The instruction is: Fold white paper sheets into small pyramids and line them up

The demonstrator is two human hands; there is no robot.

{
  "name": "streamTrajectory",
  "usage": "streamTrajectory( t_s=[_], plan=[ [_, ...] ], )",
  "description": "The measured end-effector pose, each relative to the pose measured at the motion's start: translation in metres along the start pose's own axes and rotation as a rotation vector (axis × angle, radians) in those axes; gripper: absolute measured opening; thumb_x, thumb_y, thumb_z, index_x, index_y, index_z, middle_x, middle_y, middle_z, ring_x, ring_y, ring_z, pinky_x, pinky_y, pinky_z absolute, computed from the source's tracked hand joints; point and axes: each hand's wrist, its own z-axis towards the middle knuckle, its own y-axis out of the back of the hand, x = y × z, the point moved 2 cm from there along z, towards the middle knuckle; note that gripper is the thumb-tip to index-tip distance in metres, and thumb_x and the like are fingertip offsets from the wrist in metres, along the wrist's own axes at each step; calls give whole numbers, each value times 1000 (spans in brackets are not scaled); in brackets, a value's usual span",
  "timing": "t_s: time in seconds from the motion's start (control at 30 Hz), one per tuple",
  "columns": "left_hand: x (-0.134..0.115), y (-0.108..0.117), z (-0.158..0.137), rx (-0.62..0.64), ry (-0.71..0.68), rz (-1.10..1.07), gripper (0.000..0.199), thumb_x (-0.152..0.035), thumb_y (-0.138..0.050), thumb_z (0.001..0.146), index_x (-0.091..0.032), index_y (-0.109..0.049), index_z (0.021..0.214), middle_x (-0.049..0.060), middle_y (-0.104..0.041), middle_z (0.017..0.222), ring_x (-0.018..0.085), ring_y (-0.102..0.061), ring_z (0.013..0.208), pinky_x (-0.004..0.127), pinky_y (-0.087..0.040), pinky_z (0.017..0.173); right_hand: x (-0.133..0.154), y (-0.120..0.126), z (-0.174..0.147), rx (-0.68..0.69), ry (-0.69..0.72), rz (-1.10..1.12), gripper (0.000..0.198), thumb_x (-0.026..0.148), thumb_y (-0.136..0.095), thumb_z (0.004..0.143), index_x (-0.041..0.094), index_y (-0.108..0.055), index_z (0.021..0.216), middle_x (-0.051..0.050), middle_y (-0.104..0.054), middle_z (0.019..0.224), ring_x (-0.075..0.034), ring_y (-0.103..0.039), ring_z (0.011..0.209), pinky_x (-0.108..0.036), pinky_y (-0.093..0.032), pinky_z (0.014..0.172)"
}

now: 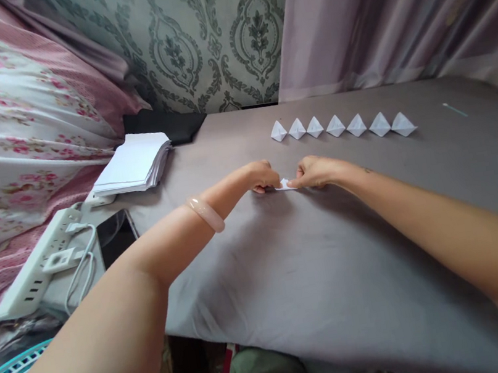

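A small piece of folded white paper (285, 185) lies on the grey cloth between my two hands. My left hand (262, 176), with a pale bangle (206, 214) on its forearm, is closed at the paper's left end. At the other end my right hand (313, 172) has its fingers curled and its thumb on the paper. Both hands hide part of it. Farther back stands a row of several folded white paper boats (335, 126), apart from my hands.
A stack of white paper (133, 160) lies at the back left, by a flat black item (169, 126). Closer in are a phone (117, 234) and a white power strip (38, 261) with plugs and cables. A thin pale stick (455, 109) lies at the far right.
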Motion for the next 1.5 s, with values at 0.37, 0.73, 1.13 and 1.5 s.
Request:
streamTrajectory(
  t_s=[0.37,0.73,1.13,1.5],
  plan=[
    [3,5,12,28,-9,154,16,-27,-67,59,-18,-55,56,0,-44,46,15,-46,51,28,-40,52,-4,-1,4,-75,48,-178,30,50,-65,75,21,-60,80,-4,-63,73,-19,-59,69,-29,-37,57],
    [16,-6,0,-59,-67,-80,15,-22,-67,65,-16,-58,55,1,-52,54,12,-43,51,27,-35,54,3,-53,-44,-523,440,-261,37,11,-36,90,19,-65,112,-11,-61,112,-22,-55,102,-31,-42,78],
    [44,-35,-7,-244,-328,-417,20,-32,-68,70,-13,-62,71,-4,-50,57,7,-39,51,21,-27,49,-6,-64,-37,-683,454,23,29,23,-48,87,17,-70,105,-11,-64,107,-22,-57,102,-35,-45,90],
    [43,-44,-9,-306,-583,-681,30,-37,-74,66,-12,-61,77,-1,-58,64,8,-47,57,21,-34,56,-17,-58,-31,-784,465,440,7,26,-59,80,21,-64,81,-3,-66,85,-15,-57,69,-28,-44,64]
  ],
)
